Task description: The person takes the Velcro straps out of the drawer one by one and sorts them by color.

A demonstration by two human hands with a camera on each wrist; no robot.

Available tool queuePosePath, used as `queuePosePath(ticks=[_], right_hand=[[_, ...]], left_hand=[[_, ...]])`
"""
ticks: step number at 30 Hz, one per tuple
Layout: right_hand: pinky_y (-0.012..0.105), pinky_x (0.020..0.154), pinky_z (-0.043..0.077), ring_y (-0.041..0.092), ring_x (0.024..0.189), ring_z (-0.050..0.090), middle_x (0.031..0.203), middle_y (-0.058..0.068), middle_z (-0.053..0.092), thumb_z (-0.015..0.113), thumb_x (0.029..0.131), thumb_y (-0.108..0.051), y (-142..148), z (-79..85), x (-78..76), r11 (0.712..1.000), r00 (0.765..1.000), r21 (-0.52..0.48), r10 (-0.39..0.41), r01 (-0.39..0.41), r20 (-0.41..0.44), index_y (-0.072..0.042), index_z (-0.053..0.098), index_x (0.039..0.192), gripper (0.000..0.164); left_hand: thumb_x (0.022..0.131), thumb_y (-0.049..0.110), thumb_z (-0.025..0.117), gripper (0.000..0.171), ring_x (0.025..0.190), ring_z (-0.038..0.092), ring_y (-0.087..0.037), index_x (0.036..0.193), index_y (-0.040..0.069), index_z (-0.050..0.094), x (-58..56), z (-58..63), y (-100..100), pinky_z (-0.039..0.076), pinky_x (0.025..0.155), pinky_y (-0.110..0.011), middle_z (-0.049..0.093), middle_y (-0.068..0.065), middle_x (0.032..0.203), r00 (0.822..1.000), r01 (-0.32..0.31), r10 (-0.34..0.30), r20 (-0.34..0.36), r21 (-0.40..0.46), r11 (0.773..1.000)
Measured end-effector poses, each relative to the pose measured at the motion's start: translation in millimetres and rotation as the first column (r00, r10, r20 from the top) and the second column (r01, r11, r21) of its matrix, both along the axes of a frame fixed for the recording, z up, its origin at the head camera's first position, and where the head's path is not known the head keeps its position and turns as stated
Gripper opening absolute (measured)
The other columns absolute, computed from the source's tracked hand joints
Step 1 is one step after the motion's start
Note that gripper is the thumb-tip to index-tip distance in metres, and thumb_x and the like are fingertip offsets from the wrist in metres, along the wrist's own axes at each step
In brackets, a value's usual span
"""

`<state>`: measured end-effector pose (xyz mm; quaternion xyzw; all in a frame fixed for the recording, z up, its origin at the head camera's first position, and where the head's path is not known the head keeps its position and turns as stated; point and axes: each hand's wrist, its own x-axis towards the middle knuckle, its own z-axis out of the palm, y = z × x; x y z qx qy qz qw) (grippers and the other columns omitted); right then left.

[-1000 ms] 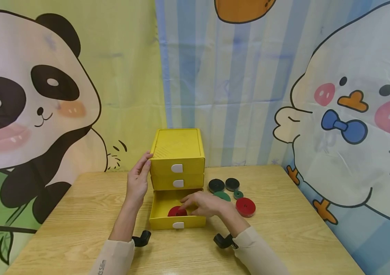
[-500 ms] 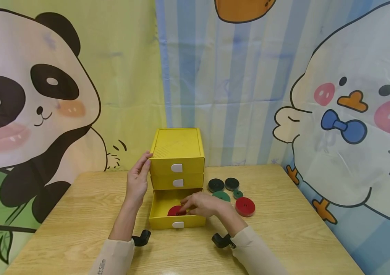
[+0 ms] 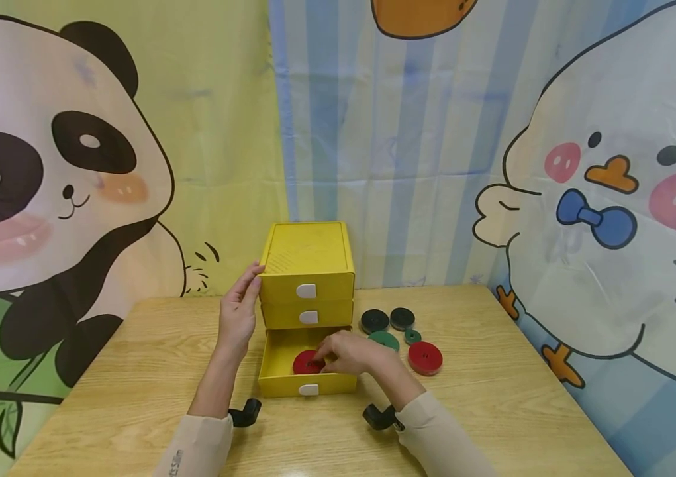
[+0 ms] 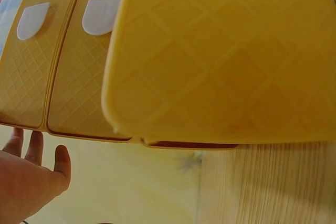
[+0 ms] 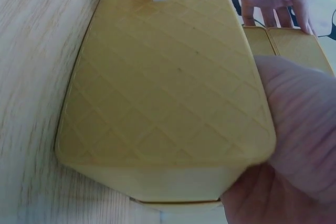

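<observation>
A yellow cabinet of small drawers (image 3: 308, 248) stands on the table, its bottom drawer (image 3: 275, 351) pulled out. My left hand (image 3: 239, 315) rests on the cabinet's left side near the top, fingers fairly straight; in the left wrist view, the fingertips of that left hand (image 4: 34, 179) touch the side edge. Inside the open drawer lies a big red button (image 3: 304, 362). My right hand (image 3: 349, 352) reaches in over the drawer's right wall and pinches this button at its right side. The drawer front (image 5: 163, 87) hides those fingertips in the right wrist view.
Right of the cabinet lie two black buttons (image 3: 375, 321), a large green button (image 3: 384, 341), a small green button (image 3: 412, 337) and another red button (image 3: 425, 358) on the wooden table (image 3: 492, 397). A printed curtain (image 3: 343, 132) hangs behind.
The red button in the drawer has shifted slightly right and shows more of its face. My right hand's fingers have drawn in around its edge. The left hand stays put.
</observation>
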<state>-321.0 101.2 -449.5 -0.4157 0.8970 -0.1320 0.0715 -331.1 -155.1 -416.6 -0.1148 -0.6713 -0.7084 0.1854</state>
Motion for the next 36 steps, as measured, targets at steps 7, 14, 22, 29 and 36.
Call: queuePosePath(ticks=[7, 14, 22, 29, 36], right_hand=[[0.024, 0.093, 0.057, 0.009, 0.103, 0.065, 0.117, -0.006, 0.074, 0.082, 0.093, -0.032, -10, -2.0, 0.9, 0.995, 0.990, 0.042, -0.089, 0.094, -0.105, -0.018, 0.074, 0.125, 0.036], [0.027, 0.099, 0.056, 0.010, 0.115, 0.065, 0.130, -0.008, 0.071, 0.083, 0.091, -0.033, -16, -3.3, 1.0, 0.992, 0.989, 0.052, -0.111, 0.116, -0.101, -0.025, 0.068, 0.137, 0.050], [0.026, 0.096, 0.056, 0.010, 0.110, 0.065, 0.126, -0.007, 0.072, 0.085, 0.089, -0.028, -18, -6.5, -2.4, 0.993, 0.989, 0.034, -0.111, 0.115, -0.095, -0.023, 0.068, 0.136, 0.051], [0.027, 0.098, 0.056, 0.011, 0.112, 0.065, 0.128, -0.004, 0.071, 0.077, 0.096, -0.034, -14, -7.1, -3.0, 0.997, 0.992, 0.009, -0.075, 0.076, -0.105, -0.020, 0.069, 0.137, 0.044], [0.031, 0.103, 0.056, 0.014, 0.118, 0.066, 0.132, 0.000, 0.071, 0.071, 0.101, -0.034, -8, -2.3, -1.4, 0.999, 0.995, -0.034, -0.016, 0.013, -0.099, -0.018, 0.070, 0.137, 0.039]], left_hand=[[0.110, 0.034, 0.052, 0.041, 0.155, 0.033, -0.008, 0.144, 0.014, 0.062, 0.2, -0.3, 0, 0.032, 0.126, -0.025, 0.044, 0.007, 0.164, 1.000, -0.001, 0.001, -0.002, 0.000, 1.000], [0.110, 0.034, 0.052, 0.041, 0.155, 0.033, -0.009, 0.144, 0.014, 0.062, -1.2, -0.7, 0, 0.032, 0.126, -0.025, 0.043, 0.005, 0.165, 1.000, 0.003, -0.003, -0.008, 0.001, 1.000], [0.110, 0.034, 0.053, 0.041, 0.155, 0.034, -0.009, 0.144, 0.014, 0.062, -1.1, -0.4, 0, 0.032, 0.127, -0.028, 0.044, 0.006, 0.164, 1.000, 0.005, -0.005, -0.008, 0.011, 1.000], [0.110, 0.033, 0.053, 0.041, 0.155, 0.033, -0.010, 0.144, 0.013, 0.062, -0.8, 0.1, 0, 0.030, 0.129, -0.032, 0.044, 0.006, 0.164, 1.000, 0.005, -0.005, -0.001, 0.017, 1.000], [0.109, 0.035, 0.053, 0.041, 0.155, 0.033, -0.009, 0.144, 0.014, 0.062, -1.0, 0.0, 0, 0.030, 0.129, -0.033, 0.044, 0.007, 0.164, 1.000, 0.001, -0.001, -0.003, 0.000, 1.000]])
